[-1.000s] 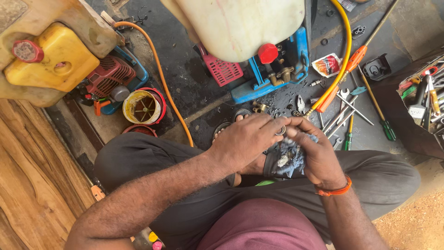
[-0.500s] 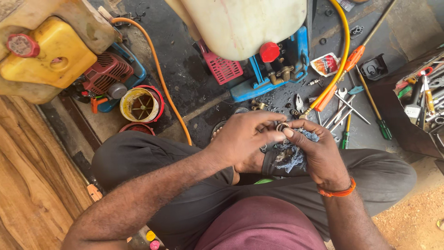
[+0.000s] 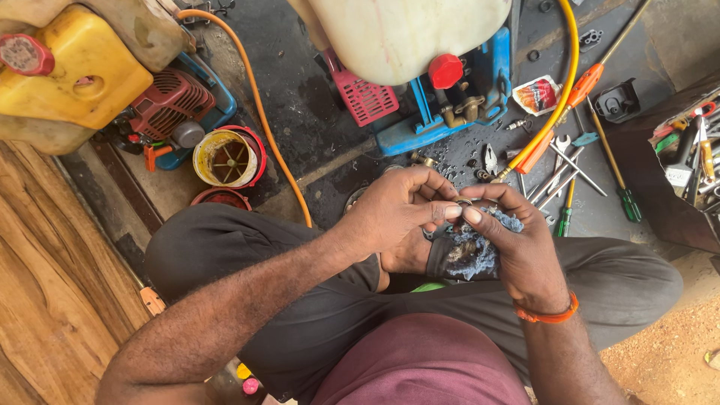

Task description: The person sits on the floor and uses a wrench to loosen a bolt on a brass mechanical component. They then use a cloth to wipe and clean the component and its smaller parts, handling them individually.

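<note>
Blue-grey rag, frayed and dirty, sits bunched in my right hand, whose fingers are curled closed around it. My left hand meets it from nine o'clock, thumb and forefinger pinched shut on a small metal ring that both hands' fingertips touch right above the rag. Both hands hover over my lap, where I sit cross-legged in dark trousers on a dark, oily floor. An orange band circles my right wrist.

At twelve o'clock from my hands stands a cream plastic tank on a blue frame, with a red cap just below it. At one to two o'clock lie spanners, green-handled screwdrivers and an orange-handled tool, with a yellow hose curving past them. At three o'clock, well apart, is a box of mixed tools. At ten o'clock sit a yellow fuel tank, a small red engine and a round yellow-rimmed part. An orange hose runs between them and my knee. Wooden boards lie at eight o'clock.
</note>
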